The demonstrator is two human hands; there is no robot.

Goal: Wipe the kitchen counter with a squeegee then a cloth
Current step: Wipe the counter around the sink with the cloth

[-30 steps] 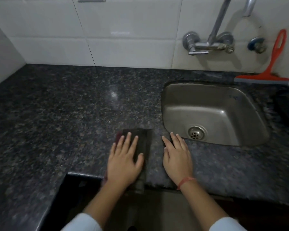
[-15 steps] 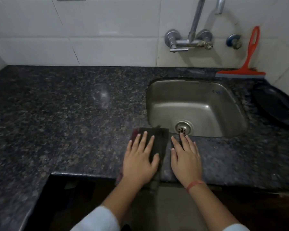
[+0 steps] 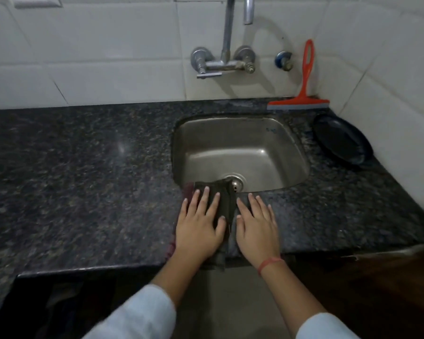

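Both hands lie open and flat on the dark granite counter (image 3: 83,182), the left hand (image 3: 199,226) pressing a cloth (image 3: 224,199), the right hand (image 3: 257,225) beside it, the steel sink (image 3: 274,143) just beyond under white tiles (image 3: 123,77).

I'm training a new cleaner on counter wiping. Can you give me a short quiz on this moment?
1. True or false: the squeegee is in a hand.
2. Which hand presses flat on the cloth: A left, B right, C neither?
3. Fill in: the cloth's far edge overhangs the ___.

Key: 1 false, it leans at the wall behind the sink. 2 A, left hand; right hand lies beside it. 3 sink.
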